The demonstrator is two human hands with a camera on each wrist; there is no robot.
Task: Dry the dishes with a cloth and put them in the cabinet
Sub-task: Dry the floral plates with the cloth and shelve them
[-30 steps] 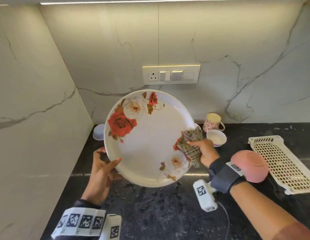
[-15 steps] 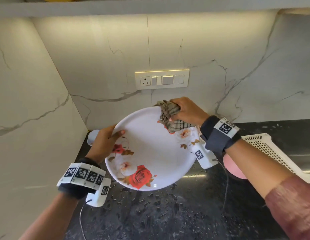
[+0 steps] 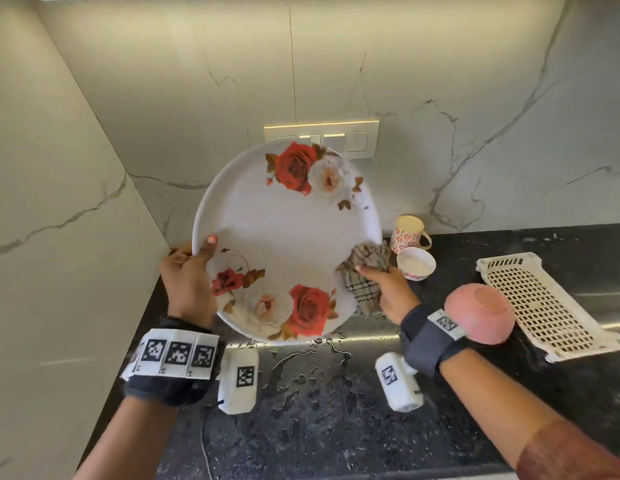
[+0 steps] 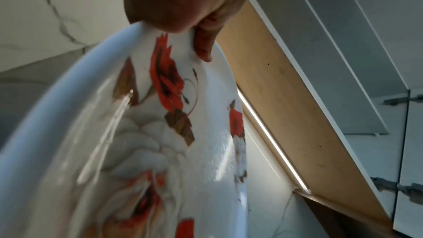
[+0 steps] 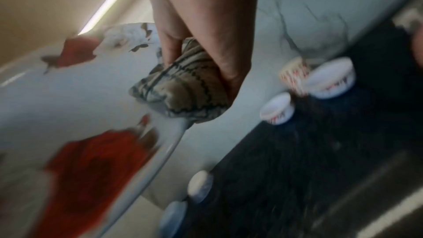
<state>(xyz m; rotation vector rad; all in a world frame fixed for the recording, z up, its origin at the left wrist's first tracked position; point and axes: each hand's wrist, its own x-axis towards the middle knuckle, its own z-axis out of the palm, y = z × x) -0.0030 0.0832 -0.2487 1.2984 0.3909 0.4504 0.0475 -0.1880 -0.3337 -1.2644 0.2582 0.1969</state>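
The plate (image 3: 284,237), a large round dish with rose print, is held tilted above the desk (image 3: 336,410) at the centre of the frame. It appears rigid, glossy and probably breakable; wet streaks suggest a slippery surface. The rim is the best hold, with thumb on the face and fingers behind. The left hand (image 3: 187,285) grips the plate's left rim in exactly this manner. The right hand (image 3: 391,292) clutches the bunched checked cloth (image 3: 365,275), soft and pliable, against the right rim. A mug (image 3: 407,233), a small bowl (image 3: 415,263), a pink bowl (image 3: 481,313) and a perforated tray (image 3: 540,303) stand at the right of the frame.
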